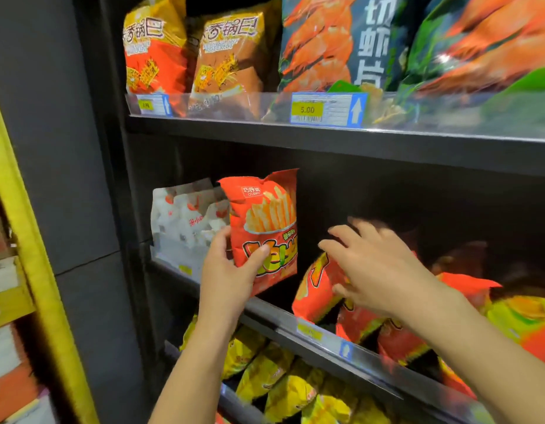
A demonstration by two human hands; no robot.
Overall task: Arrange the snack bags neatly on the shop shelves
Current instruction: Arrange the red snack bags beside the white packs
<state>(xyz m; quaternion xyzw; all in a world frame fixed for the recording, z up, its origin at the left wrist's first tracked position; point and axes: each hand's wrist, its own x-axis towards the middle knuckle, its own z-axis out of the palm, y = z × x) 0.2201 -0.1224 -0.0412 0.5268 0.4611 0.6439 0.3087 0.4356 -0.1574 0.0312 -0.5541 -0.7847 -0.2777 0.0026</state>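
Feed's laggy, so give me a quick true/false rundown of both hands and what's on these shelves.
1. The left hand grips a red fries bag and holds it upright. True.
2. The right hand hangs idle, away from the shelves. False: it reaches with spread fingers onto the tipped red bags on the middle shelf.
3. White bags stand at the left end of the middle shelf. True.
4. The large price tag reads 8.00. False: it reads 5.00.
5. Yellow bags sit on the shelf below. True.
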